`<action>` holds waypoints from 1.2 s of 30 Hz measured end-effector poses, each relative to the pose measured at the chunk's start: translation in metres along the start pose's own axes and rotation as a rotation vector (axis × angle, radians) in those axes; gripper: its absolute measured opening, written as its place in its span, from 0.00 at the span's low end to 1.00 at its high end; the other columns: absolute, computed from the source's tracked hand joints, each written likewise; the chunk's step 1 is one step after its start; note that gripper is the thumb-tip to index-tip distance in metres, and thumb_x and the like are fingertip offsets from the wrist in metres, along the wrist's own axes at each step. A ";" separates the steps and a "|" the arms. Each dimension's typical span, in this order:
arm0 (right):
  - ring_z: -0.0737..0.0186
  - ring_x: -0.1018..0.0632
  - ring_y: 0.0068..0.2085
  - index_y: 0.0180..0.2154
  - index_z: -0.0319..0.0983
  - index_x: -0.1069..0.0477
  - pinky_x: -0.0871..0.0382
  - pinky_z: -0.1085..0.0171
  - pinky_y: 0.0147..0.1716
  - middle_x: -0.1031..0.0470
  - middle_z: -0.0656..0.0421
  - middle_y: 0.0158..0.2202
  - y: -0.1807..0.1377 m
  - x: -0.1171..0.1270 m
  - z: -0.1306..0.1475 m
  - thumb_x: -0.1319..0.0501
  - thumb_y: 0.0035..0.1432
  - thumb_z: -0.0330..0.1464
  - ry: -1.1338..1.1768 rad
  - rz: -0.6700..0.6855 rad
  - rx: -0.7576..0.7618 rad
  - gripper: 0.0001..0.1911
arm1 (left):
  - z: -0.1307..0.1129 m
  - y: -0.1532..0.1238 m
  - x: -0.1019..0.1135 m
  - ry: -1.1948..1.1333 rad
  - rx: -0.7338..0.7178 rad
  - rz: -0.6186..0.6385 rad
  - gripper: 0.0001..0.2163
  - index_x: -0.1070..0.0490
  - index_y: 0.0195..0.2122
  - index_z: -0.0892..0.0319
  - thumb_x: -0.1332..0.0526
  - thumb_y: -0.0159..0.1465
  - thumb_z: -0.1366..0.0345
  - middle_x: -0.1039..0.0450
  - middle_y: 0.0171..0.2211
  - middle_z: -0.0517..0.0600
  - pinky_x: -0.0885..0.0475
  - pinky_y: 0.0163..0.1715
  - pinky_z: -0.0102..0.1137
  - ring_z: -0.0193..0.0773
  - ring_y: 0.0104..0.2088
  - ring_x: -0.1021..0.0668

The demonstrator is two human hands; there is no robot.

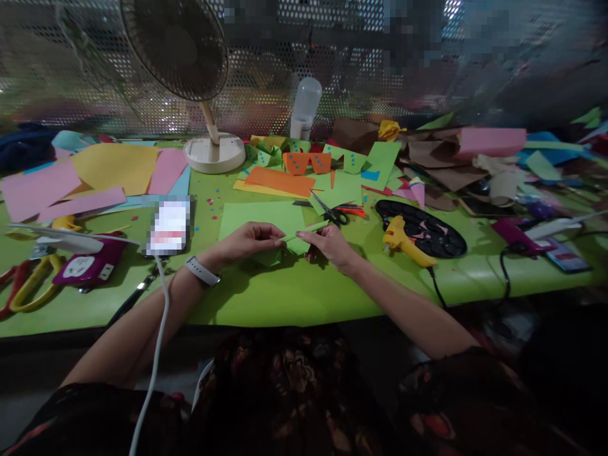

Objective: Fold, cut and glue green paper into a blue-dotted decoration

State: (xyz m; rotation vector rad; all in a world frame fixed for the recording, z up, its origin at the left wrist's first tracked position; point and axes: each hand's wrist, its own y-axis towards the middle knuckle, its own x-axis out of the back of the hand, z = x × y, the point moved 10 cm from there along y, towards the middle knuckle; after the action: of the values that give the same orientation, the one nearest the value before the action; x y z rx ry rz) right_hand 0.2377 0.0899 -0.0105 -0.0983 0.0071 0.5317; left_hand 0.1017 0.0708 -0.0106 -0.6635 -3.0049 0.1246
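Observation:
My left hand [249, 240] and my right hand [329, 244] meet over the middle of a lime-green table [294, 294]. Both pinch a thin rolled strip of light green paper [304, 230] that runs between them and sticks out up and to the right. A larger light green sheet [263, 218] lies flat under and behind the hands. A grey watch [202, 271] sits on my left wrist. Black-handled scissors [332, 214] lie just beyond my right hand.
A yellow glue gun [406, 244] rests by a black oval tray [427, 228] at right. A phone [168, 227], a white cable [154, 354], a maroon box [90, 266] and yellow-handled scissors [33, 282] lie at left. A fan [190, 69], a bottle [304, 107] and coloured paper sheets [114, 168] fill the back.

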 end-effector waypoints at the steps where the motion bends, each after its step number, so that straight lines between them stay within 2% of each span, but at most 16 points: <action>1: 0.71 0.27 0.16 0.28 0.35 0.22 0.34 0.72 0.14 0.25 0.61 0.18 0.000 0.000 -0.002 0.29 0.49 0.41 -0.002 0.002 -0.008 0.15 | 0.000 0.000 0.000 -0.005 0.001 0.001 0.12 0.21 0.41 0.60 0.29 0.56 0.63 0.19 0.31 0.50 0.28 0.37 0.27 0.32 0.31 0.21; 4: 0.70 0.27 0.16 0.27 0.35 0.23 0.35 0.72 0.13 0.25 0.61 0.17 0.002 0.001 -0.008 0.31 0.51 0.42 0.008 -0.004 -0.045 0.16 | -0.002 -0.001 0.001 0.012 0.003 0.013 0.16 0.22 0.46 0.59 0.29 0.56 0.65 0.19 0.31 0.51 0.27 0.39 0.29 0.34 0.33 0.19; 8: 0.71 0.28 0.16 0.26 0.36 0.25 0.34 0.72 0.15 0.26 0.62 0.17 0.004 0.004 -0.009 0.28 0.47 0.41 0.074 -0.028 -0.060 0.15 | -0.007 -0.003 0.002 0.040 0.002 0.032 0.17 0.23 0.48 0.59 0.30 0.57 0.64 0.18 0.32 0.53 0.26 0.40 0.31 0.37 0.34 0.18; 13: 0.72 0.28 0.16 0.26 0.37 0.26 0.34 0.72 0.16 0.26 0.63 0.17 0.005 0.003 -0.009 0.29 0.49 0.41 0.057 0.005 -0.066 0.14 | -0.007 -0.005 0.003 0.057 0.049 0.075 0.14 0.22 0.46 0.58 0.31 0.58 0.64 0.18 0.34 0.54 0.27 0.41 0.29 0.36 0.35 0.19; 19: 0.73 0.30 0.17 0.25 0.37 0.28 0.38 0.72 0.17 0.28 0.64 0.18 0.007 0.013 -0.009 0.29 0.49 0.41 0.006 0.027 -0.075 0.15 | 0.004 -0.007 0.015 0.110 0.164 0.170 0.15 0.21 0.42 0.59 0.27 0.53 0.64 0.17 0.33 0.54 0.27 0.37 0.28 0.37 0.33 0.18; 22: 0.72 0.30 0.20 0.29 0.36 0.24 0.39 0.70 0.19 0.27 0.62 0.22 0.009 0.011 -0.008 0.32 0.52 0.47 -0.072 0.102 -0.097 0.19 | 0.003 -0.008 0.015 0.135 0.155 0.212 0.13 0.20 0.39 0.60 0.27 0.53 0.64 0.18 0.33 0.53 0.28 0.37 0.26 0.35 0.33 0.19; 25: 0.72 0.29 0.25 0.33 0.35 0.21 0.39 0.69 0.22 0.26 0.59 0.27 0.009 -0.001 0.000 0.34 0.54 0.51 -0.215 0.208 -0.085 0.24 | 0.002 -0.011 0.003 0.121 0.159 0.261 0.13 0.21 0.39 0.61 0.26 0.53 0.64 0.18 0.31 0.53 0.28 0.36 0.27 0.35 0.32 0.19; 27: 0.71 0.29 0.27 0.34 0.35 0.21 0.38 0.69 0.25 0.25 0.59 0.28 0.006 -0.016 0.004 0.32 0.51 0.50 -0.313 0.312 -0.078 0.23 | 0.001 -0.013 -0.006 0.100 0.162 0.282 0.14 0.21 0.39 0.61 0.26 0.52 0.65 0.18 0.31 0.53 0.28 0.36 0.27 0.36 0.32 0.19; 30: 0.70 0.29 0.27 0.33 0.34 0.21 0.35 0.68 0.26 0.26 0.60 0.27 -0.003 -0.037 0.001 0.28 0.47 0.46 -0.350 0.503 -0.157 0.21 | -0.002 -0.014 -0.012 0.113 0.146 0.297 0.15 0.22 0.41 0.61 0.26 0.53 0.65 0.18 0.32 0.53 0.29 0.35 0.27 0.35 0.32 0.19; 33: 0.71 0.28 0.27 0.32 0.34 0.22 0.32 0.69 0.25 0.26 0.61 0.26 -0.006 -0.040 -0.002 0.27 0.47 0.43 -0.311 0.575 -0.218 0.18 | -0.008 -0.013 0.003 0.188 0.099 0.234 0.15 0.22 0.41 0.61 0.27 0.53 0.63 0.18 0.30 0.51 0.29 0.32 0.26 0.33 0.29 0.20; 35: 0.71 0.28 0.27 0.31 0.34 0.22 0.30 0.70 0.25 0.26 0.62 0.26 0.001 -0.030 -0.001 0.27 0.47 0.41 -0.272 0.497 -0.196 0.16 | -0.018 -0.011 0.027 0.220 0.031 0.091 0.16 0.21 0.40 0.62 0.26 0.52 0.61 0.20 0.28 0.50 0.30 0.30 0.26 0.33 0.27 0.21; 36: 0.71 0.27 0.26 0.30 0.35 0.23 0.29 0.70 0.25 0.26 0.62 0.26 0.006 -0.023 -0.001 0.27 0.47 0.40 -0.235 0.432 -0.185 0.15 | -0.025 -0.010 0.044 0.208 -0.023 -0.039 0.17 0.22 0.40 0.62 0.26 0.52 0.60 0.20 0.27 0.50 0.29 0.30 0.26 0.33 0.27 0.21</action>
State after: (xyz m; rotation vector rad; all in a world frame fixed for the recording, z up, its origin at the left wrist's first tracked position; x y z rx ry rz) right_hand 0.2152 0.0834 -0.0111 -0.2172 -0.2553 0.9729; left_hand 0.0592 0.0820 0.0175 -0.5804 -2.8216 0.0174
